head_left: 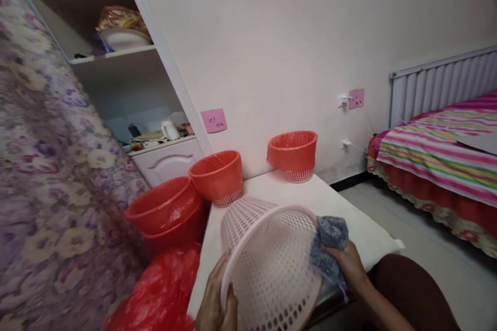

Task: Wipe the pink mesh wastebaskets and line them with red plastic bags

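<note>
ok, tipped pink basket (pixel 272 264) on the table (pixel 365 232) edge, left hand (pixel 215 300) clamped on its rim, right hand (pixel 349 266) closed on a grey cloth (pixel 328 245) pressed to the rim; looks light, stiff-ish mesh plastic, best held by the rim.

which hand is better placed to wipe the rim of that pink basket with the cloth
Right. The right hand already holds the grey cloth against the pink basket rim, while the left hand steadies its other edge.
</note>
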`<state>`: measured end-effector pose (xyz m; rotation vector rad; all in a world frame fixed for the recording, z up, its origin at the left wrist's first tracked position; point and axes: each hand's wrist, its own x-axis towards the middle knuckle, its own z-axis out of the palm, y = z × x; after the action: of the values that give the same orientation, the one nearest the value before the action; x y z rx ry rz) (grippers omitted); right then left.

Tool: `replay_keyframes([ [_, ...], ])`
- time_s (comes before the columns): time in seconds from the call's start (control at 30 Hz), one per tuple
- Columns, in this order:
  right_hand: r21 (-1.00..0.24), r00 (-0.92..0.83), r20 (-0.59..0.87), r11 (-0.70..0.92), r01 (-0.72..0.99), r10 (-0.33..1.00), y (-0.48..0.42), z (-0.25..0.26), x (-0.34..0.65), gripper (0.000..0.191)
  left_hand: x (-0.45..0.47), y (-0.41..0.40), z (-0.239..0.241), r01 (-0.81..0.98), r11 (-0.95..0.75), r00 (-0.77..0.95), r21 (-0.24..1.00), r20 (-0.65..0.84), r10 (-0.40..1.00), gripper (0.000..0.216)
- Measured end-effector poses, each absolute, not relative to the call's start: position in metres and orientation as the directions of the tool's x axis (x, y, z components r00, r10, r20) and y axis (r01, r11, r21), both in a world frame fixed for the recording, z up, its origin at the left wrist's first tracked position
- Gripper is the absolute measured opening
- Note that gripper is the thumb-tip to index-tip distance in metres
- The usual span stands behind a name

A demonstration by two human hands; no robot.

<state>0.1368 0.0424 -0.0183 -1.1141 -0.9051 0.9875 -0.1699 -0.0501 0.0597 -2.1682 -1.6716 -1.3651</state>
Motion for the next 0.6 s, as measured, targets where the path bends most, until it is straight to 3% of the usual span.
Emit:
replay_keyframes([
  [0.17,-0.897,0.120,0.439,0.426,0.116,0.890,0.053,0.067,0.149,0.020,-0.166,-0.047,0.064,0.844,-0.453,0.162,0.286,0.670,0.724,0.054],
  [0.27,-0.681,-0.090,0.653,0.635,0.365,0.752,0.043,0.100,0.136,0.020,-0.157,-0.046,0.074,0.836,-0.492,0.222,0.243,0.670,0.708,0.057],
  [0.33,-0.576,-0.144,0.711,0.687,0.444,0.689,0.041,0.104,0.128,0.024,-0.152,-0.046,0.080,0.822,-0.509,0.237,0.255,0.660,0.713,0.057],
  [0.43,-0.713,0.008,0.648,0.603,0.358,0.762,0.047,0.079,0.125,0.031,-0.147,-0.046,0.083,0.801,-0.515,0.230,0.307,0.637,0.736,0.057],
  [0.53,-0.905,0.240,0.419,0.384,0.182,0.875,0.056,0.030,0.133,0.042,-0.145,-0.048,0.081,0.787,-0.516,0.216,0.339,0.632,0.744,0.057],
  [0.6,-0.947,0.296,0.315,0.278,0.161,0.902,0.055,-0.004,0.138,0.035,-0.143,-0.048,0.079,0.788,-0.516,0.205,0.336,0.647,0.735,0.057],
])
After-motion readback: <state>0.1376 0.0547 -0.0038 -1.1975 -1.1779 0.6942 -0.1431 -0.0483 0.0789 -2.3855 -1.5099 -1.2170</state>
